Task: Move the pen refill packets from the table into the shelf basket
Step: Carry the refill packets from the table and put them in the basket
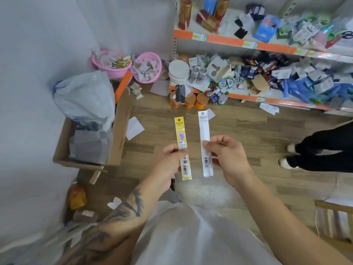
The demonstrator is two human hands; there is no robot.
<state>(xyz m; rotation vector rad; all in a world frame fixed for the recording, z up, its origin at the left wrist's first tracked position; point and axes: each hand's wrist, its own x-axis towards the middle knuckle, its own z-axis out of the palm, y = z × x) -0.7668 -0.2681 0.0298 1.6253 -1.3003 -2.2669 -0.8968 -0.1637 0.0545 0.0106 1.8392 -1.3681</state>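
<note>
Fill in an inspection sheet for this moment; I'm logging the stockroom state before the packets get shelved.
Surface: wood-look floor below the hands; no table in view.
Job's things: yellow packet and white packet, both held upright in the air, apart from each other. Two pink baskets sit on the floor by the wall, holding small packets.
Clutter: cardboard box with a grey bag, paper scraps, orange jars on the floor.
Hands: left hand pinches the yellow packet; right hand pinches the white packet.
Cables: nothing seen.
Surroundings: crowded shelves; another person's legs at right.
</note>
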